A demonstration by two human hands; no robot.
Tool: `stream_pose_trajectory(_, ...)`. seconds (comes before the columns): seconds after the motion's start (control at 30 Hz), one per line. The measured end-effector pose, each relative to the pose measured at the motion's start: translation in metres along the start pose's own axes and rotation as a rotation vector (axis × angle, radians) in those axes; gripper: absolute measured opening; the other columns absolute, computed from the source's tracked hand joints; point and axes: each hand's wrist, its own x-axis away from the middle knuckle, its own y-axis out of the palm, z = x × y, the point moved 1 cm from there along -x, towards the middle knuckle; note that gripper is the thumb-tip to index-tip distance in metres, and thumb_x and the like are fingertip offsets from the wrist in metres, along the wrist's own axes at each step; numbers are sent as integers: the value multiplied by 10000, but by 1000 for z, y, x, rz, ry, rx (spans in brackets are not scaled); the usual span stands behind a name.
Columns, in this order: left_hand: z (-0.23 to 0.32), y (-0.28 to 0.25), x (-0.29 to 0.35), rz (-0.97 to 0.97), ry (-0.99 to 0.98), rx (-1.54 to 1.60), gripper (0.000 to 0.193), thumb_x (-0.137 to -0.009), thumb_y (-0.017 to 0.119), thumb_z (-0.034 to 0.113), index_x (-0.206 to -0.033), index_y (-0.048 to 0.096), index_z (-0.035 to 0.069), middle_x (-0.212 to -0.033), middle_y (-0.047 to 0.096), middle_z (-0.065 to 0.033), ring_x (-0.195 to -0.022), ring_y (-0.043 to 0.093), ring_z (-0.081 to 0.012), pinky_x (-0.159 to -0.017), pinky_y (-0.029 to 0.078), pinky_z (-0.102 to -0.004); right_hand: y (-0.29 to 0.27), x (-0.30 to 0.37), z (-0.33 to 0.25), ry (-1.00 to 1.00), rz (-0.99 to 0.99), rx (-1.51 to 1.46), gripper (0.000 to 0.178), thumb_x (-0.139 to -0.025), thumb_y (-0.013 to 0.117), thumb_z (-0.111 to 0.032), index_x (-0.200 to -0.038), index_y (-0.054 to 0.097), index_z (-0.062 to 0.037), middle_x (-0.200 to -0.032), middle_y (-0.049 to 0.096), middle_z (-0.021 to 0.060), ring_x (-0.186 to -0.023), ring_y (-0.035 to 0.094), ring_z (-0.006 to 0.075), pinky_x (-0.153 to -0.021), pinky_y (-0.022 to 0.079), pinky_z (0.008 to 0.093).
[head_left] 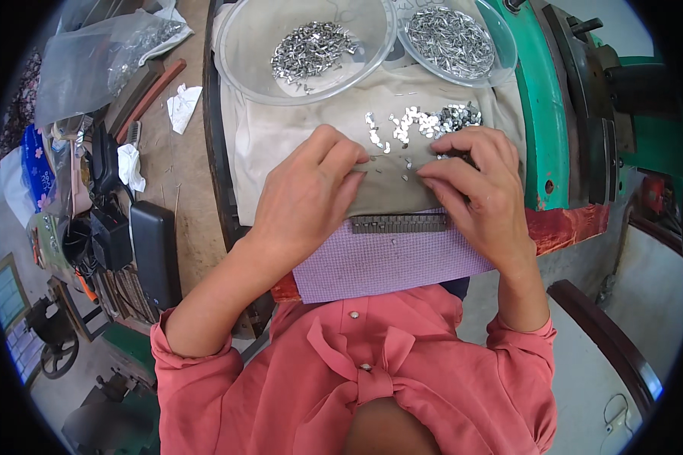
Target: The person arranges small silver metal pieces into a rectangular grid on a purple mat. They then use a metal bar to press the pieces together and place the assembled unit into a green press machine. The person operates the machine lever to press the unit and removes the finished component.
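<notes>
My left hand point(309, 186) hovers low over a beige cloth point(391, 193), its thumb and forefinger drawn together in a pinch. Anything between those fingertips is too small to make out. Across from it, my right hand point(487, 182) curls its fingers, thumb close to the forefinger, beside a spread of small flat shiny metal pieces point(413, 121). What its fingertips hold is hidden. A few loose bits lie on the cloth between the hands. Nearer to me, a dark slotted metal bar point(400, 223) rests at the cloth's edge on a purple checked cloth point(387, 262).
Two clear plastic tubs at the back hold small metal parts: a wide tub point(239, 80) and a smaller tub point(508, 57). A green machine frame point(539, 129) borders the right. On the left bench lie a black case point(154, 254), a reddish bar point(153, 97) and plastic bags point(83, 76).
</notes>
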Motion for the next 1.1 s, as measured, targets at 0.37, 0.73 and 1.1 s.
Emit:
stream_pose_trajectory(0.37,3,2,-5,29,95,-78,166,-820,745,32,-977,695,50,-957,609,-77,-791,652,-264,-675,517,-364,15,-15,-5,-89,-79,12,137,-728,784,-105,-829,691,-100,-1099,630,30,-1113,562,280,-1005,384,436)
stream_pose_trajectory(0.73,3,12,-9,66,167,-125,110,-804,754,63,-865,663,52,-905,613,-60,-774,644,-269,-653,508,-380,2,28,-26,-41,-57,-43,192,-691,825,-140,-848,716,-124,-1066,643,11,-1057,585,251,-997,373,465)
stream_pose_trajectory(1.1,18,0,25,-8,125,105,175,-754,766,1,-898,677,44,-922,612,-97,-805,622,-280,-676,499,-372,21,56,-46,-34,10,103,155,-723,796,-194,-859,729,-161,-1043,652,-11,-1066,598,198,-1041,357,467)
